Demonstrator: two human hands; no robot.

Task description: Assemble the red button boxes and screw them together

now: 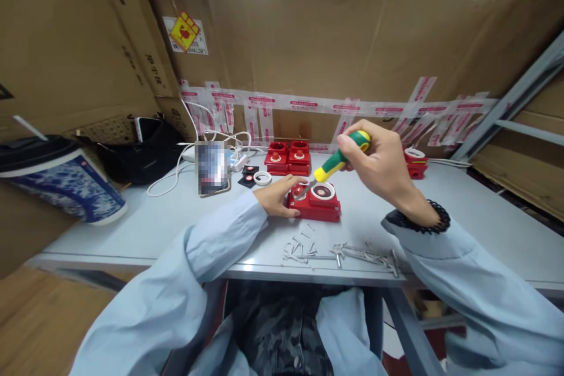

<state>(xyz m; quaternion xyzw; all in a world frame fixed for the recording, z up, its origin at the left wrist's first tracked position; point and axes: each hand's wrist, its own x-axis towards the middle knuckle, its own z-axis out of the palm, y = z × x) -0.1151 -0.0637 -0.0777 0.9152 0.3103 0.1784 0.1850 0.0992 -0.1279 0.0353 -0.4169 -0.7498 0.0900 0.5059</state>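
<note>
A red plastic box (pixel 318 206) with a white ring on its top lies on the grey table (pixel 154 223) in front of me. My left hand (pixel 278 195) is closed on the box's left end and steadies it. My right hand (pixel 379 158) is wrapped round a screwdriver (pixel 340 158) with a green and yellow handle. The screwdriver tilts down to the left, and its tip rests on the top of the red box. Several small metal screws (pixel 304 245) lie loose on the table just in front of the box.
Two more red boxes (pixel 288 158) stand side by side behind, and another red box (pixel 415 163) sits at the right. A white ring (pixel 262 177), black parts, white cables and a black bag (pixel 143 153) lie at the left. Taped cardboard walls (pixel 352 41) close the back.
</note>
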